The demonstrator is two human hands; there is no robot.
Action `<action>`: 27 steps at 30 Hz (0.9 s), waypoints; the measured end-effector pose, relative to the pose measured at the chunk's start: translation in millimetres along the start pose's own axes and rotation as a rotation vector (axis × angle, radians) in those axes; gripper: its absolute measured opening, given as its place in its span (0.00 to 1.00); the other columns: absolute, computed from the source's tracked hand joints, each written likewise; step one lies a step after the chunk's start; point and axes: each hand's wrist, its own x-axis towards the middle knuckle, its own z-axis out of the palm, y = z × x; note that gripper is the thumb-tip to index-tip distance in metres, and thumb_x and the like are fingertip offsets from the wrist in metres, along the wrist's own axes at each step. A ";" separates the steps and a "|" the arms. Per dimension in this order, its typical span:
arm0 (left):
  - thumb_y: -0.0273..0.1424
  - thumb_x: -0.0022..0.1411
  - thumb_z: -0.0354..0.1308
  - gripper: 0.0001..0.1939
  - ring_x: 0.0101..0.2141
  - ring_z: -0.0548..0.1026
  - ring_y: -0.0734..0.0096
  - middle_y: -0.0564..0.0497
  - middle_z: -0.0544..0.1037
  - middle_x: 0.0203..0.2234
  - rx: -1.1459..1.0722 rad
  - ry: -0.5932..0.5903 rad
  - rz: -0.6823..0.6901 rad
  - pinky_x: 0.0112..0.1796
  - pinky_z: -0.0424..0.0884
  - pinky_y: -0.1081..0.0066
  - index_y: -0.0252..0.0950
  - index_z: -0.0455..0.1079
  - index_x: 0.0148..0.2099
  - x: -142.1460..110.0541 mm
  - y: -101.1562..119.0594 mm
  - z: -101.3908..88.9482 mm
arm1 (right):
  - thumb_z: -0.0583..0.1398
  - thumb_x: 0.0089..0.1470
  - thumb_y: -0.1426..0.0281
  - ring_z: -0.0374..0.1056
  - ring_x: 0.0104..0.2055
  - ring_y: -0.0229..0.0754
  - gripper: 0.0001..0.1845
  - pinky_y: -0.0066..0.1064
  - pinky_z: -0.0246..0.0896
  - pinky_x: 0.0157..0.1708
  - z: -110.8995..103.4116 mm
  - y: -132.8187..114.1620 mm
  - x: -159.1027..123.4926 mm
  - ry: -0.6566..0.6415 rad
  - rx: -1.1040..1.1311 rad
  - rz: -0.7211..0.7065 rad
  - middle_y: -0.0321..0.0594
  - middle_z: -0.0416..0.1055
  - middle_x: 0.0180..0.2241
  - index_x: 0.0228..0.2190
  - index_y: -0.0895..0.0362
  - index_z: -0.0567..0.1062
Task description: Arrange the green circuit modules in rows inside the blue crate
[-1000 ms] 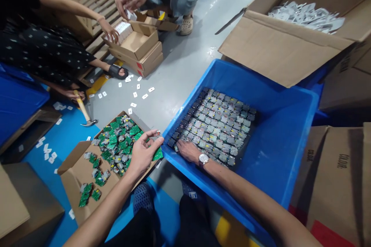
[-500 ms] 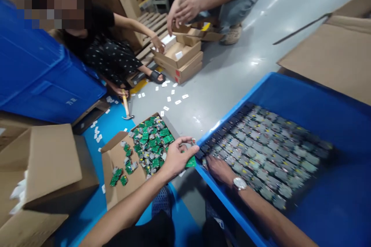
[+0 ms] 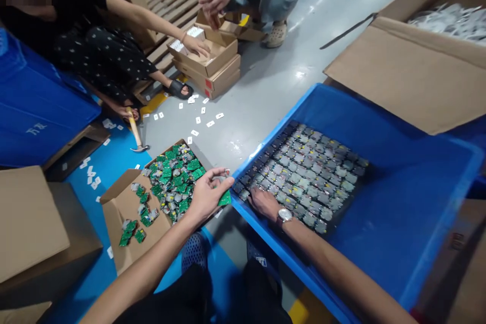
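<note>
In my left hand point(image 3: 209, 193) is a green circuit board point(image 3: 225, 199), gripped beside the left rim of a blue plastic bin point(image 3: 319, 92). Inside that bin, my right hand point(image 3: 264, 203), with a watch on the wrist, has its fingers closed on a circuit board at the near left end of the rows; the fingertips are partly hidden. Grey-topped boards point(image 3: 299, 174) lie packed in neat rows on the bin floor. Left of my left hand, an open cardboard box point(image 3: 110, 217) holds a jumbled heap of green circuit boards point(image 3: 176, 174), several lying loose on its flap.
Two people crouch ahead by small stacked cartons point(image 3: 224, 81); one holds a hammer point(image 3: 135, 131). White tags point(image 3: 198, 120) litter the floor. A large carton point(image 3: 395, 76) with white pieces stands right. Another carton point(image 3: 30, 217) and a blue crate point(image 3: 41, 106) are left.
The camera view has turned right, so the scene sits further left. Both my hands keep nearly the same places by the bin. A co-worker's hand has reached further into the small carton.
</note>
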 end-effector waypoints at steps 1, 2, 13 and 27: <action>0.44 0.50 0.73 0.27 0.28 0.72 0.75 0.51 0.78 0.32 0.021 -0.007 0.011 0.30 0.70 0.74 0.33 0.74 0.47 0.1 -0.3 -1.4 | 0.50 0.68 0.64 0.75 0.45 0.52 0.18 0.38 0.67 0.43 -4.0 -0.5 -1.0 0.029 0.053 0.018 0.58 0.74 0.48 0.48 0.62 0.72; 0.44 0.51 0.72 0.27 0.26 0.70 0.76 0.53 0.76 0.29 0.059 -0.008 0.031 0.29 0.68 0.75 0.33 0.74 0.48 0.4 -0.6 -2.9 | 0.50 0.68 0.64 0.74 0.44 0.51 0.18 0.38 0.67 0.44 -9.8 -0.7 -2.6 0.084 0.147 0.032 0.56 0.75 0.46 0.45 0.62 0.73; 0.41 0.59 0.67 0.28 0.35 0.73 0.68 0.45 0.73 0.52 0.450 -0.366 0.423 0.39 0.71 0.67 0.46 0.71 0.61 -10.5 4.2 13.7 | 0.65 0.55 0.53 0.70 0.27 0.37 0.28 0.31 0.71 0.27 -98.1 -18.1 -52.4 0.078 1.659 -0.205 0.37 0.75 0.33 0.52 0.55 0.73; 0.45 0.54 0.70 0.21 0.26 0.71 0.72 0.51 0.79 0.27 0.184 -0.070 0.042 0.29 0.66 0.73 0.35 0.80 0.43 4.0 -0.9 -6.3 | 0.50 0.65 0.69 0.71 0.43 0.44 0.15 0.34 0.66 0.45 22.1 13.4 -41.1 0.141 0.296 -0.084 0.50 0.71 0.49 0.49 0.58 0.72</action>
